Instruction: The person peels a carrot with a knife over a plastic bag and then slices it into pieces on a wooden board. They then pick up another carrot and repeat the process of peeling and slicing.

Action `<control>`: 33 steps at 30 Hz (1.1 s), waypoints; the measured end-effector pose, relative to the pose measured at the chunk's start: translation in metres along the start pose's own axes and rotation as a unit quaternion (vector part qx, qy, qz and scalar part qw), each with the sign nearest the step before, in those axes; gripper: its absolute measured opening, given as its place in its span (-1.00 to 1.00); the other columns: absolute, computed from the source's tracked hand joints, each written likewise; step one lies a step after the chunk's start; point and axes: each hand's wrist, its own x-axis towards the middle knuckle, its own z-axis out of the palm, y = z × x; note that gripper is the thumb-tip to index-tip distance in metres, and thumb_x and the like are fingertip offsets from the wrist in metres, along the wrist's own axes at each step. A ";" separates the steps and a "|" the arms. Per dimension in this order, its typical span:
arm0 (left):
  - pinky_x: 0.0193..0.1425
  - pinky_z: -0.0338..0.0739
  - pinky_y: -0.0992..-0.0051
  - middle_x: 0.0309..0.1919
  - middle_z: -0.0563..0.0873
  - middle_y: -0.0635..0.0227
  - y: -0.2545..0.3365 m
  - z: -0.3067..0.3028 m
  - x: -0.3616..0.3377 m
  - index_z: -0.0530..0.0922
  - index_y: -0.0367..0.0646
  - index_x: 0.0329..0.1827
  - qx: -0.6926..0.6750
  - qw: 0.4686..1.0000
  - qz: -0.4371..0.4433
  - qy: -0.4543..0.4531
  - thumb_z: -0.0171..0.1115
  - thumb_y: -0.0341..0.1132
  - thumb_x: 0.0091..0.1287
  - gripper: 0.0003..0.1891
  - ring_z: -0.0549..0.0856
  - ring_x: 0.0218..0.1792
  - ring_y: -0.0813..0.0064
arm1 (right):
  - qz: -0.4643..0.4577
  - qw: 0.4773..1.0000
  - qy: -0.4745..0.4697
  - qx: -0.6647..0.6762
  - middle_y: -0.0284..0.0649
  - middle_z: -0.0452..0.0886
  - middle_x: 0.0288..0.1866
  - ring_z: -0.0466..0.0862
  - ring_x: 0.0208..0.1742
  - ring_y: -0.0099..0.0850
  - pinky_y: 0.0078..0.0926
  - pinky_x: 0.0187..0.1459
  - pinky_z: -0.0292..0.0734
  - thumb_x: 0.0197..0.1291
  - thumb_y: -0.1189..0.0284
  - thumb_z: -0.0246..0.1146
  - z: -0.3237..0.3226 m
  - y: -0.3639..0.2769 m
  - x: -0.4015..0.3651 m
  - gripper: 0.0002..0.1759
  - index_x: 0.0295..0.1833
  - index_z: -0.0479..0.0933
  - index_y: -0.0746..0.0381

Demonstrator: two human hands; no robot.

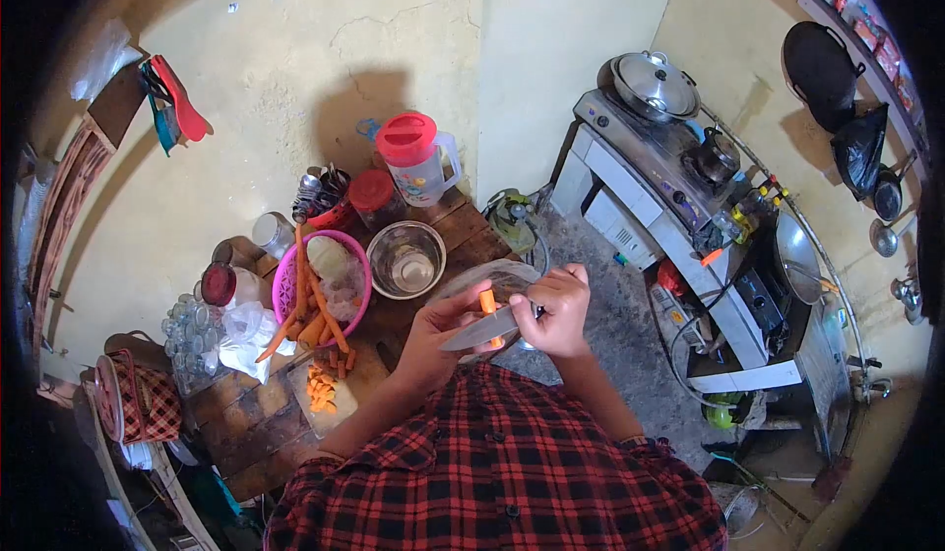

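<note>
The left hand (433,330) is closed round a short carrot piece (487,302), holding it up in mid-air just beyond the table edge. A kitchen knife (480,333) lies across the carrot, blade reaching towards the left palm, handle gripped in the closed right hand (556,310). With nothing beneath the carrot and the edge so near the left thumb, a slip could likely run the blade into those fingers. The wooden table (246,423) carries, from the left, clustered glass jars (192,330), a pink colander (281,290) of whole carrots (315,320), a cutting board (340,403) with carrot slices, a steel bowl (406,259) and a red-lidded jug (418,157). Yellow walls (295,59) close the corner; rightwards lie a grey floor (610,325) and a gas stove (650,157) bearing a lidded pot (653,84)
</note>
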 end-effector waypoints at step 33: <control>-0.03 0.60 0.53 -0.05 0.63 0.32 0.003 0.000 0.003 0.38 -0.22 0.26 0.003 1.000 -0.029 -0.001 0.24 -0.65 0.11 -0.42 0.63 -0.05 0.51 | 0.009 0.999 -0.027 0.017 -0.32 0.39 -0.78 0.40 -0.66 -0.33 -0.38 -0.39 0.17 -0.15 0.33 0.28 0.012 0.011 0.000 -0.72 -0.77 0.43 0.14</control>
